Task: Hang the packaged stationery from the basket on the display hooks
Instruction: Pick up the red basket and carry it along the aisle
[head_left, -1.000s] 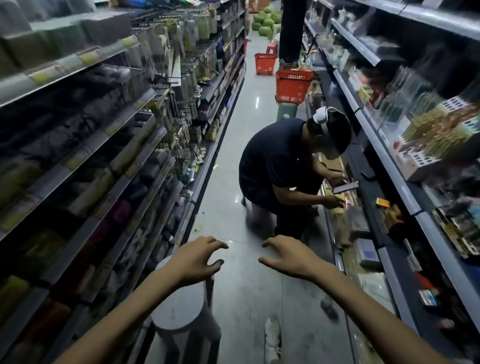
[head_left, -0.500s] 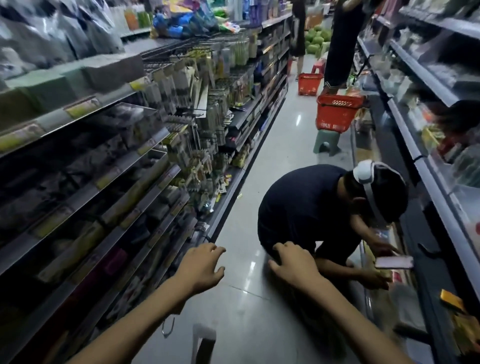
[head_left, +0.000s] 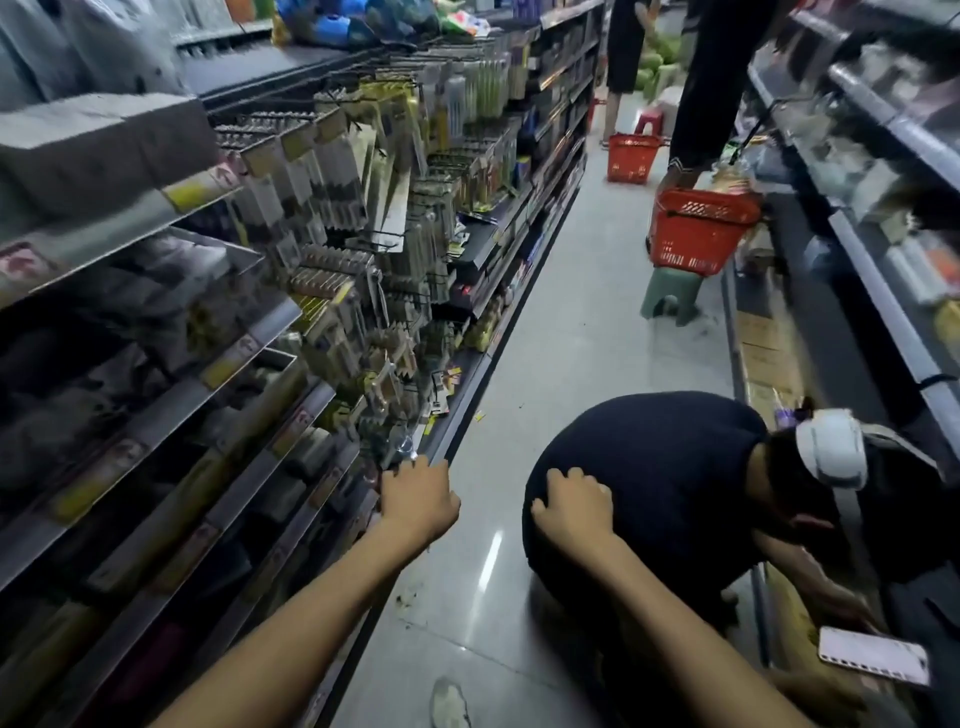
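Both my arms reach forward down a shop aisle. My left hand (head_left: 418, 501) hangs with loosely curled fingers and holds nothing, close to the lower edge of the left shelving. My right hand (head_left: 571, 506) is also empty, fingers relaxed, in front of a crouching person's back. Packaged stationery (head_left: 332, 171) hangs in rows on display hooks (head_left: 374, 241) on the left shelving, further ahead. A red basket (head_left: 693, 231) stands on a green stool (head_left: 670, 299) on the right side of the aisle, well beyond my hands.
A person in a dark shirt (head_left: 660, 483) crouches at the right shelves, blocking the right half of the aisle. Another person stands behind the red basket. A second red basket (head_left: 631, 158) sits on the floor farther back. Bare grey floor (head_left: 571, 332) runs up the middle.
The view has lifted and moved forward along the aisle. The crouching person now sits lower and nearer in view. Both hands stay empty and spread slightly further apart.
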